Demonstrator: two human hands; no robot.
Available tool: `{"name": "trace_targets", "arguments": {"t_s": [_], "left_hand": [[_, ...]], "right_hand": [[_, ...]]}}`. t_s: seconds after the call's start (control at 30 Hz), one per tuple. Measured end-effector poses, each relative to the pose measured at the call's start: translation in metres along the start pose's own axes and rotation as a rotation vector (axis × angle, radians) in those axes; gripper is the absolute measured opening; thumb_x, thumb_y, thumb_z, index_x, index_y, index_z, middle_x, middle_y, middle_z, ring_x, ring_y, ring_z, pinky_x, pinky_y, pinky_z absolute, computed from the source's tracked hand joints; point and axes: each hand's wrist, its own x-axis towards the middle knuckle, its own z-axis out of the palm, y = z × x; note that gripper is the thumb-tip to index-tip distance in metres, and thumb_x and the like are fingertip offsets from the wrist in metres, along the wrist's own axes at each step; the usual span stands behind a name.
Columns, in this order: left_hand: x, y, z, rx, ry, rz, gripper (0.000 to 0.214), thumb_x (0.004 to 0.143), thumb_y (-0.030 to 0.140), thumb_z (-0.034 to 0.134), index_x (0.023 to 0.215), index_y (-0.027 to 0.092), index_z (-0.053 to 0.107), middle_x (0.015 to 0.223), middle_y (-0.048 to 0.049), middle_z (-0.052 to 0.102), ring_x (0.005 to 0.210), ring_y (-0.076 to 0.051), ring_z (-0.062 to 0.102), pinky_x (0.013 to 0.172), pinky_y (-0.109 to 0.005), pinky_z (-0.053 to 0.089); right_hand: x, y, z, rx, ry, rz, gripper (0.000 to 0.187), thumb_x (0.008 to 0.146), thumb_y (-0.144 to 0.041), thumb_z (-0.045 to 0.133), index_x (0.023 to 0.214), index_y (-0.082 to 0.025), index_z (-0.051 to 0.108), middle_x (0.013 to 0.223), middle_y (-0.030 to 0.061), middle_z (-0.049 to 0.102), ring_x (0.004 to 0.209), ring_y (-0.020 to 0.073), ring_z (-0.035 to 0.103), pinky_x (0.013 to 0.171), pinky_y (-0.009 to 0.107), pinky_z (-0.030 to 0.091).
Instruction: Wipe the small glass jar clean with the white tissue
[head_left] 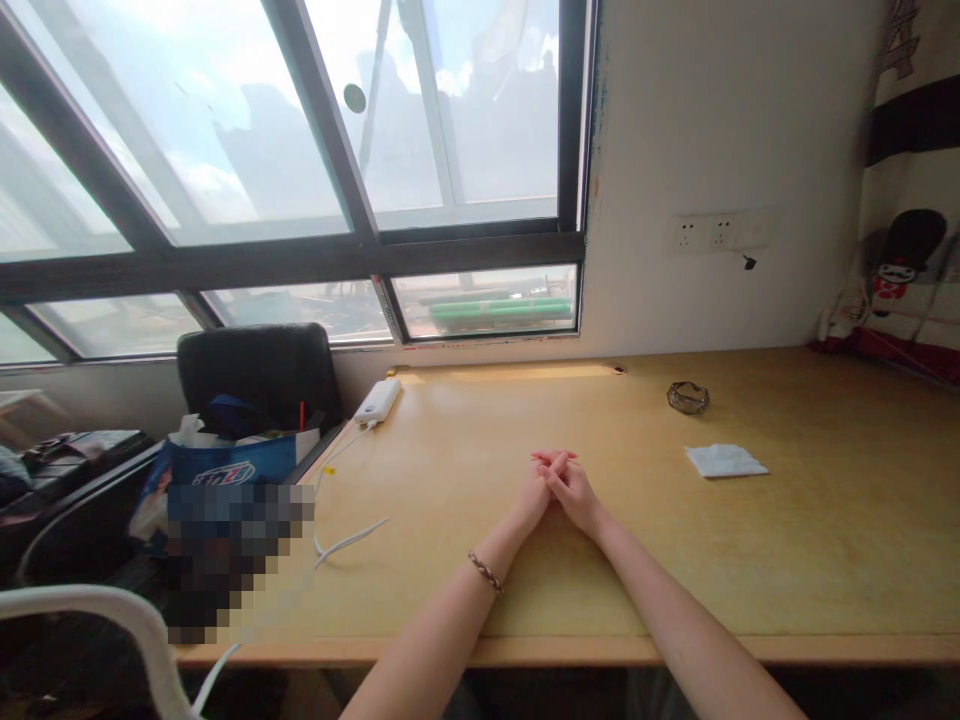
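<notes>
My left hand (533, 494) and my right hand (579, 493) are clasped together over the wooden table (465, 570), fingers interlaced and closed. No object shows between them. Both forearms reach in from the near edge, and a braided bracelet (485, 572) circles my left wrist. To the right of the hands lies a folded white tissue (726, 461). Behind the tissue is a small, dark, see-through ring-shaped dish (688, 398), perhaps an ashtray. At the table's far left sits a white power bank (377, 401) with a white cable (352, 540) plugged in.
Left of the table stands a black chair (259, 370) with a blue bag (236, 470) on it. A curved white tube (97, 600) crosses the lower left corner. Windows and a wall with sockets (705, 233) border the far side; a printed curtain (911, 200) hangs at right.
</notes>
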Motion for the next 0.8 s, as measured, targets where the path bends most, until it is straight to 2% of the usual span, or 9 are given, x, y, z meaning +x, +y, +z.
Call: {"name": "trace_targets", "arguments": {"t_s": [0.1,0.27,0.57,0.8], "left_hand": [[0.0005,-0.0031,-0.0001,-0.031,0.013,0.058,0.039,0.072,0.045,0.045,0.087,0.010,0.055,0.087,-0.0114,0.058,0.090,-0.023,0.053,0.085,-0.031,0.041],[-0.0003,-0.0029,-0.0005,-0.014,0.014,0.076,0.041,0.072,0.046,0.044,0.088,0.010,0.054,0.087,-0.0117,0.058,0.091,-0.023,0.053,0.084,-0.031,0.042],[-0.0018,0.0037,0.0006,0.002,-0.003,0.044,0.035,0.073,0.042,0.042,0.087,0.011,0.054,0.085,-0.0100,0.059,0.088,-0.020,0.055,0.083,-0.031,0.042],[-0.0006,0.0008,-0.0001,-0.025,0.002,0.063,0.036,0.073,0.042,0.044,0.087,0.010,0.054,0.083,-0.0096,0.058,0.087,-0.020,0.054,0.081,-0.030,0.042]], "right_hand": [[-0.0001,-0.0008,-0.0002,-0.002,0.002,0.000,0.034,0.079,-0.039,0.043,0.100,-0.016,0.057,0.098,0.0076,0.061,0.093,0.0189,0.055,0.084,0.033,0.043],[0.0003,0.0002,-0.0005,-0.011,0.001,0.008,0.034,0.079,-0.040,0.043,0.100,-0.016,0.057,0.099,0.0080,0.060,0.094,0.0193,0.054,0.084,0.034,0.043],[0.0001,-0.0010,-0.0007,-0.018,-0.005,0.008,0.035,0.079,-0.041,0.043,0.100,-0.017,0.057,0.097,0.0075,0.061,0.092,0.0193,0.055,0.083,0.035,0.044],[0.0001,-0.0017,-0.0005,-0.004,-0.003,0.013,0.036,0.079,-0.041,0.043,0.100,-0.016,0.057,0.098,0.0077,0.061,0.093,0.0192,0.055,0.083,0.034,0.044]]}}
